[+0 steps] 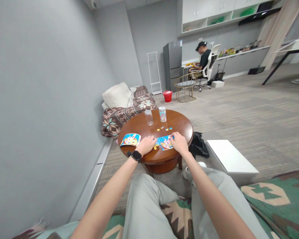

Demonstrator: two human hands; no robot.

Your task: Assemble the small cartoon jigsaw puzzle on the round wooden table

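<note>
A partly joined jigsaw puzzle [166, 143] in blue, pink and yellow lies near the front of the round wooden table [137, 123]. At its left edge, my left hand [147, 145] has bent fingers closed on the border; a black watch is on that wrist. My right hand [178, 142] pinches the puzzle's right edge. Just beside the left fingertips lies a yellow puzzle piece [155, 146]. Several loose puzzle pieces [167, 129] are scattered behind the puzzle. A printed picture sheet [131, 139] with a curled edge rests to the left.
A clear jar [149, 118] and a printed canister [162, 114] stand at the table's back. To the right are a black bag [199, 145] and a white box [230, 155]. A daybed [129, 106] lines the left wall. Another person [204, 59] sits at the far counter.
</note>
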